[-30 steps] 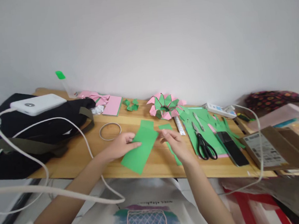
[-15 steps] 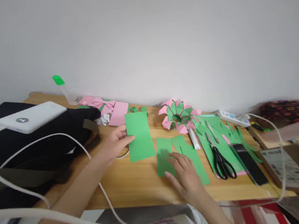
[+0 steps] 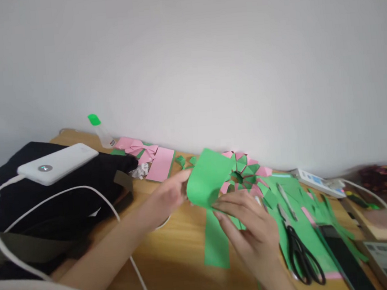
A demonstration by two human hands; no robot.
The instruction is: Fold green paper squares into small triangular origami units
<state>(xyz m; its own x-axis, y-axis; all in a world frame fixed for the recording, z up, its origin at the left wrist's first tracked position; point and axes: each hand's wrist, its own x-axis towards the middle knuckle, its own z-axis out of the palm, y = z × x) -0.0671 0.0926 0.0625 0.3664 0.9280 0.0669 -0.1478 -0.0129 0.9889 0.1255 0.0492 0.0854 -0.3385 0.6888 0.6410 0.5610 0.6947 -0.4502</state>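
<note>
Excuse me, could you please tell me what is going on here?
A person is bending a green sheet between two bare hands above the wooden table. The right hand pinches its lower edge, while the left hand is at its left side, fingers mostly hidden. A green strip lies below, a pink-and-green paper ring sits partly hidden behind the sheet, and black-handled scissors lie to the right.

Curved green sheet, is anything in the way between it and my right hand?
Nothing visible: your right hand meets the green sheet at its lower edge. The pink-and-green paper ring sits behind the sheet, not between them.
</note>
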